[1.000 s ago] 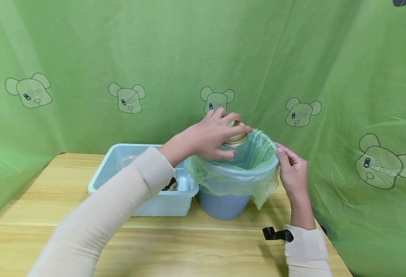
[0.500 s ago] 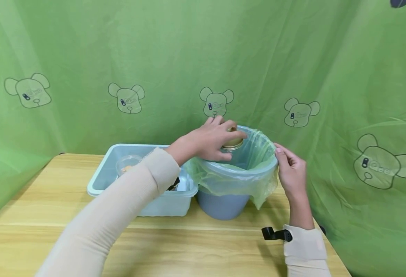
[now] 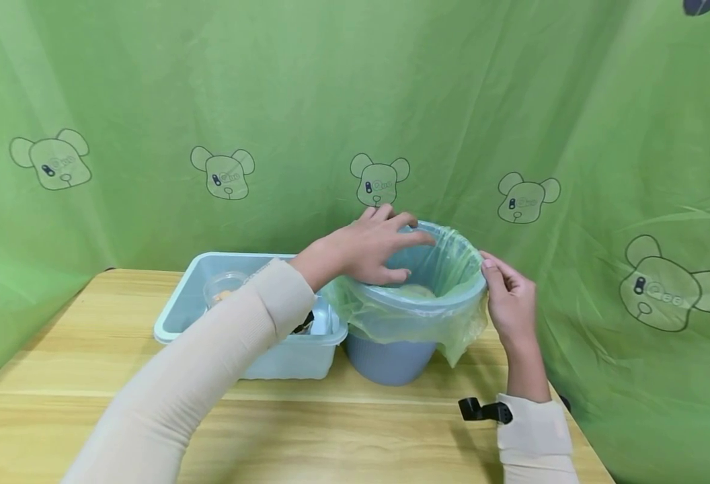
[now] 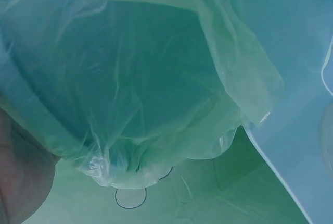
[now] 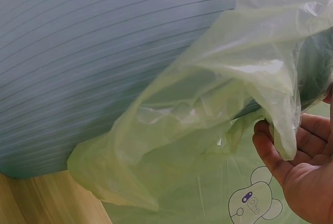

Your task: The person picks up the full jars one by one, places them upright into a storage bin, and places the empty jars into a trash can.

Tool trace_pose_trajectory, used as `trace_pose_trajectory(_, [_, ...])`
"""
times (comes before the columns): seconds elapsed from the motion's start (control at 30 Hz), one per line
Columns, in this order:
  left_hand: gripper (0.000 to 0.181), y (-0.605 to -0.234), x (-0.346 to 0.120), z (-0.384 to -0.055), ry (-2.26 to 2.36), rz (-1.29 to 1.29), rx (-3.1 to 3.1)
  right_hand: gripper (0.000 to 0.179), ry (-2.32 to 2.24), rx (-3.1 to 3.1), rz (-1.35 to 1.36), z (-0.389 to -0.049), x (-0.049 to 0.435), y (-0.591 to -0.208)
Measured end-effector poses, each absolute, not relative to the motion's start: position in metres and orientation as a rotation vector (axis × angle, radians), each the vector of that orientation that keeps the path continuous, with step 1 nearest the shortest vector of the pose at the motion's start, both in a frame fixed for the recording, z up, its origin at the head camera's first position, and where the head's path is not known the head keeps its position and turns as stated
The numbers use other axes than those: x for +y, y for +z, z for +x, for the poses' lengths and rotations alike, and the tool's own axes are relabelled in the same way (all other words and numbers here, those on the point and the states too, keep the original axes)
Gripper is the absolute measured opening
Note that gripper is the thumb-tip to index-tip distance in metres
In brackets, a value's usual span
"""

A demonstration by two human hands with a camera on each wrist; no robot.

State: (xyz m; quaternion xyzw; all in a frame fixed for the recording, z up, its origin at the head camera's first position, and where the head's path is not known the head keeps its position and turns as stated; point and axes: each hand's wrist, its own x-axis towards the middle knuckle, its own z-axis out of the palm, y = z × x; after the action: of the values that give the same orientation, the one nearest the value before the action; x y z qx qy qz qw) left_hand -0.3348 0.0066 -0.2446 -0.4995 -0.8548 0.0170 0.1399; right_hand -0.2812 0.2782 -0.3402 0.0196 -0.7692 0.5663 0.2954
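Note:
My left hand [image 3: 379, 245] hovers over the mouth of a blue-grey bin [image 3: 391, 363], fingers spread, with nothing in its grasp. A thin green plastic bag [image 3: 403, 319] lines the bin and hangs over its rim. Low inside, just past the front rim, a pale rounded shape [image 3: 415, 290] partly shows. At the bin's right side my right hand [image 3: 512, 296] pinches the bag at the rim, thumb on the near side. In the right wrist view the bag's loose edge [image 5: 283, 135] hangs between that hand's fingers and thumb.
A light blue plastic basin [image 3: 288, 359] stands left of the bin, partly behind my left sleeve. It holds a clear round tub [image 3: 224, 282] and a black item [image 3: 303, 324]. Both containers are on a wooden table [image 3: 331, 437], with a green curtain [image 3: 294, 81] behind.
The gold-lidded jar has left my left hand and dropped into the bin. That hand first lowered slightly, then let go. The right hand keeps its place on the rim.

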Motion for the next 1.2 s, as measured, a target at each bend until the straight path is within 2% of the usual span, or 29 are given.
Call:
trace_pose_trajectory(0.6, [0.056,-0.239,-0.009,-0.326,0.048,-1.323,-2.490,0.042,1.519,-2.063,0.054,-0.285,0.281,-0.342])
trace_pose_trajectory(1.2, [0.056,-0.268,-0.063,-0.316,-0.238,-1.096,-2.584,0.050,1.355,-2.232,0.013,-0.275,0.296,-0.329])
